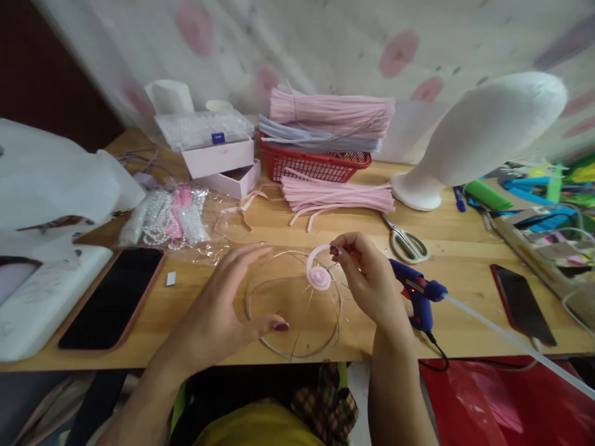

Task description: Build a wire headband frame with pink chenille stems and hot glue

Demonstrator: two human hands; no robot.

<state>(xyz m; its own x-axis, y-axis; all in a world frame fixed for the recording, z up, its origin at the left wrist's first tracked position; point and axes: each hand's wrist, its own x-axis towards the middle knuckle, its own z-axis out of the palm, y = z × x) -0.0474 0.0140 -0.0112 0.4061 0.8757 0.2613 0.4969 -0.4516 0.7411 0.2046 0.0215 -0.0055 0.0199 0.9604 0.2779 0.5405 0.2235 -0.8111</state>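
Pink stem (pixel 320 279), in the head view, sits in a flat spiral over the upper right of the wire ring (pixel 248 300); whether they touch, I cannot tell. Winding looks mostly done, judging by the short curved tail left over. The right hand (pixel 372 279) pinches that tail between thumb and fingertips. The left hand (pixel 216 316) holds nothing, its thumb and fingers spread wide at the ring's left side. The ring's wire shows bare, and a bundle (pixel 337 195) of straight stems lies beyond. The table's (pixel 469 257) near edge runs just below the ring; the glue gun (pixel 421 294) and scissors (pixel 409 246) crowd the right hand, while wood shows between left hand and phone (pixel 114 297).
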